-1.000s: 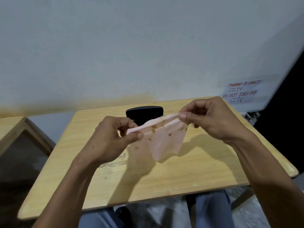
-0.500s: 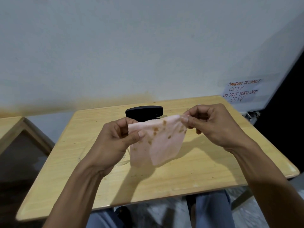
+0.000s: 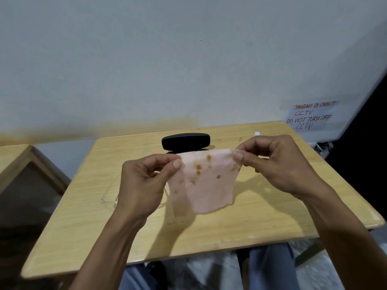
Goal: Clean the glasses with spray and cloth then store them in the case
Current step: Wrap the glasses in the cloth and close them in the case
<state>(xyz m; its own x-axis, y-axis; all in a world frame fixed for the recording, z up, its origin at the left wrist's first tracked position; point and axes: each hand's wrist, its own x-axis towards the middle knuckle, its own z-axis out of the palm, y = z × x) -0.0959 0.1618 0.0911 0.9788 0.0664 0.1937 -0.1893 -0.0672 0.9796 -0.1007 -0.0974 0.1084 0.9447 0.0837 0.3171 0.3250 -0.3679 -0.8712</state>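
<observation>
Both hands raised above table (image 3: pixel 261 216). Left hand (image 3: pixel 142 185) and right hand (image 3: pixel 278 162) each pinch a top corner of stained pink cloth (image 3: pixel 206 181), grips closed thumb-to-forefinger. Clear glasses (image 3: pixel 109 200) lie under left hand; black case (image 3: pixel 186 141) behind.

The pink cloth (image 3: pixel 206 181) now hangs opened out almost flat, where a second ago it was a folded, bunched strip; the left hand (image 3: pixel 142 185) and right hand (image 3: pixel 276 164) have drawn its top corners apart, and more brown stains show, perhaps eight or nine
</observation>
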